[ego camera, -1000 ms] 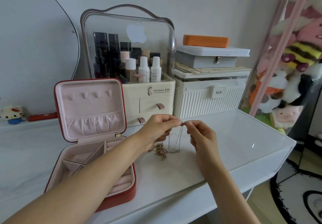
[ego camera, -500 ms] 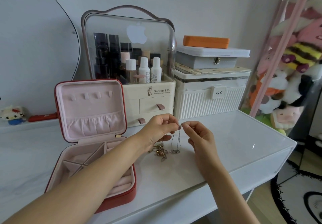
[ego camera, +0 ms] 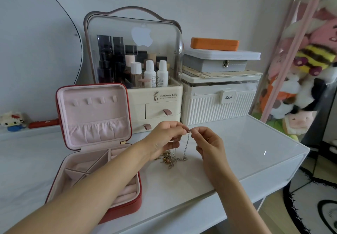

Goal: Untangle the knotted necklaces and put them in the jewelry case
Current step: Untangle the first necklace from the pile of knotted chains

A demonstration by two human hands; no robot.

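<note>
Both hands lower than a second ago: left hand (ego camera: pixel 165 139) and right hand (ego camera: pixel 209 143) fingers clamped on one chain (ego camera: pixel 186 147), loop narrower, knotted necklaces (ego camera: pixel 171 159) still bunched on counter (ego camera: pixel 237 148) — untangling barely begun.

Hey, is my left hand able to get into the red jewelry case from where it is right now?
Probably yes. The left hand pinches the thin silver chain just right of the open red jewelry case; its lid stands upright, leaving the pink compartments uncovered.

We get soft, even daylight here, barely any shadows. There's a small glare spot on the glossy desk (ego camera: pixel 264 152) around 3 o'clock, and wide-angle bending toward the edges.
</note>
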